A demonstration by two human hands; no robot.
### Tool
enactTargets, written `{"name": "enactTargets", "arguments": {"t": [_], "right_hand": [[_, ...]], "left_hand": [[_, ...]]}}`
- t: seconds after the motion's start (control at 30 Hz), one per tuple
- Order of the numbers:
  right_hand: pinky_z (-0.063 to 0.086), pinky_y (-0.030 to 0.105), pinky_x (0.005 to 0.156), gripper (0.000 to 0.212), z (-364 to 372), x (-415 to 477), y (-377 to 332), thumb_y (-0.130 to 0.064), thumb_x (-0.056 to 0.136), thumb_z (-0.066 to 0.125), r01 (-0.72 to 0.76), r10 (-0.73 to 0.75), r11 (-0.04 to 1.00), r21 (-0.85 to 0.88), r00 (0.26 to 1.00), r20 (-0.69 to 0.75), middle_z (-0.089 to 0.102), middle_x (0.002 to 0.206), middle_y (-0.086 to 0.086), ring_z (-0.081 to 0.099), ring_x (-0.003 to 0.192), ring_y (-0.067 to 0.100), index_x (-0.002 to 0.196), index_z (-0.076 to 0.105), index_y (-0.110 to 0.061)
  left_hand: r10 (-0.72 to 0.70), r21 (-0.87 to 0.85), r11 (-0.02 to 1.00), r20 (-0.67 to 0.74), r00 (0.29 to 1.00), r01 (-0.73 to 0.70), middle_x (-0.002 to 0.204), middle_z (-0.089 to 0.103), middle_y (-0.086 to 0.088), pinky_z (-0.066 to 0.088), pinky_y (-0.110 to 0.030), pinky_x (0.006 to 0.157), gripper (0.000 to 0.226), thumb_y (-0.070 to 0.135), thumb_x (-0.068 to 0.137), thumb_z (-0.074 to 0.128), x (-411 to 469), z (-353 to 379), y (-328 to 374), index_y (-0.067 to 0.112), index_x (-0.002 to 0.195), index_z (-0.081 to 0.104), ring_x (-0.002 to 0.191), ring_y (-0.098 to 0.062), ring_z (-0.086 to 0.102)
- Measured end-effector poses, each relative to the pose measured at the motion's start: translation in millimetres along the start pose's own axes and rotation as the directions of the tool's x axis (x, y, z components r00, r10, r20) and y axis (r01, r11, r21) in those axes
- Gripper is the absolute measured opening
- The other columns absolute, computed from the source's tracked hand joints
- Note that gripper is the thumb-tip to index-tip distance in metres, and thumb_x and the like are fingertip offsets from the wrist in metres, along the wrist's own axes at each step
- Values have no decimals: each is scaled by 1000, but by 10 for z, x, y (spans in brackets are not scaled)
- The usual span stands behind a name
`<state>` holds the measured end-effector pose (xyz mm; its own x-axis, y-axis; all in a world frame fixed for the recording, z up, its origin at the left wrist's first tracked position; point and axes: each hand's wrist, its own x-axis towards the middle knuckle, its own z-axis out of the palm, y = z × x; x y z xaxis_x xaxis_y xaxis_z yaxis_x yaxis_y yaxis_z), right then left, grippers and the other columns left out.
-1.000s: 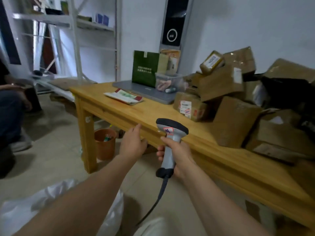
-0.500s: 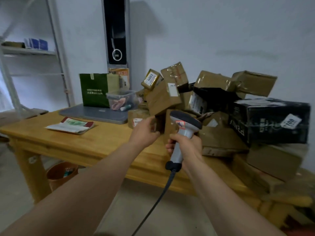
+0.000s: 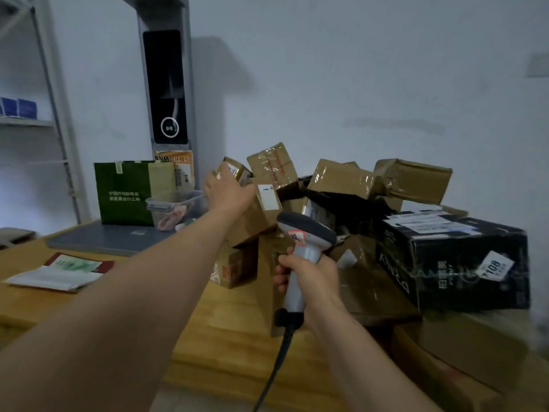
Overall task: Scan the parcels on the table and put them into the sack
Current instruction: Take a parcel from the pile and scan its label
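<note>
Left hand [image 3: 228, 188]: stretched out over the far side of the table [image 3: 231, 337], right up at the top of the heap; fingers laid against the small parcel [image 3: 236, 171]; blurred there, so cannot tell whether curled round it or merely touching.
Small parcel: perched high on the heap above the table's middle; tilted, with the white label facing up.
Right hand [image 3: 312, 278]: hovering over the table's near edge; fingers clenched round the grey handle of the scanner [image 3: 306, 233].
Scanner: held upright, dark head aimed at the heap; black cable [image 3: 276, 367] dropping from the butt past the table's near edge.
Parcels [image 3: 341, 179]: brown taped cartons piled loosely on the table's right half, leaning on one another; a large black box [image 3: 460, 263] toward the table's right end, white sticker on its near face.
Table's left half: closed grey laptop [image 3: 110, 240] lying flat; green bag [image 3: 124, 193] upright at the table's back; clear tub [image 3: 175, 208] beside the bag; booklet [image 3: 62, 272] toward the table's front left.
</note>
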<state>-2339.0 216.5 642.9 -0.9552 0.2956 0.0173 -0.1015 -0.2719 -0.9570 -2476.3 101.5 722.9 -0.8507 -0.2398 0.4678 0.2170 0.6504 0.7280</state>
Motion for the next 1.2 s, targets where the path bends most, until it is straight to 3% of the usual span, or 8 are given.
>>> {"name": "enactTargets", "arguments": {"t": [0.17,0.3,0.4,0.53,0.63,0.8,1.03,1.2], "right_hand": [[47,25,47,8,275,234,-58,0,84,65,-10,7,999,36,997,75,64,60,7,59,48,16,89,63,-5],[45,22,41,13,474,358,-71,2,85,62,-35,33,999,15,991,129,59,54,8,54,48,18,73,60,-5],[45,24,42,21,554,439,-48,2,84,62,-20,23,1000,-22,990,136,58,51,7,52,48,19,66,58,-7],[47,25,45,8,633,500,7,1,84,64,-14,17,1000,-28,993,120,61,55,5,56,47,16,81,61,-7],[46,23,42,13,733,477,32,2,85,63,-28,29,1000,-9,992,121,60,59,8,55,44,14,96,61,-5],[47,26,46,8,899,425,85,0,83,66,3,6,997,-80,993,117,64,61,8,59,48,15,84,62,-7],[47,22,43,6,969,204,211,-1,83,67,-1,12,994,-113,996,89,65,57,6,59,45,13,86,63,-4],[46,25,46,8,969,2,394,-1,82,69,-24,41,989,-145,993,115,66,62,8,59,49,16,85,64,-7]], "left_hand": [[-76,15,997,-15,997,76,157,12,-18,23,-51,113,94,35,82,73,580,-3,-297,17,152,14,143,-39,18],[-72,-3,997,51,996,72,141,39,-20,42,-50,103,95,25,75,79,853,108,-438,11,147,19,129,-37,42],[-36,-36,999,98,995,40,124,54,-14,51,-39,86,73,18,79,77,918,192,-526,10,136,33,113,-31,56],[42,0,999,37,998,-42,112,63,-12,55,-34,76,49,28,75,78,901,174,-657,9,115,57,101,-26,63],[59,-41,997,13,998,-58,112,60,-8,57,-38,79,76,52,51,75,834,14,-776,17,115,56,101,-22,61],[170,59,984,-77,982,-166,131,36,-9,44,-33,95,82,28,69,78,610,-404,-1006,12,139,39,115,-22,45],[238,176,959,-71,969,-222,131,35,-9,36,-20,93,86,25,70,82,67,-968,-1468,7,140,38,110,-11,40],[180,195,966,-45,983,-168,132,32,-8,36,-20,93,95,22,68,81,-406,-1098,-1728,9,147,30,118,-18,40]]}}
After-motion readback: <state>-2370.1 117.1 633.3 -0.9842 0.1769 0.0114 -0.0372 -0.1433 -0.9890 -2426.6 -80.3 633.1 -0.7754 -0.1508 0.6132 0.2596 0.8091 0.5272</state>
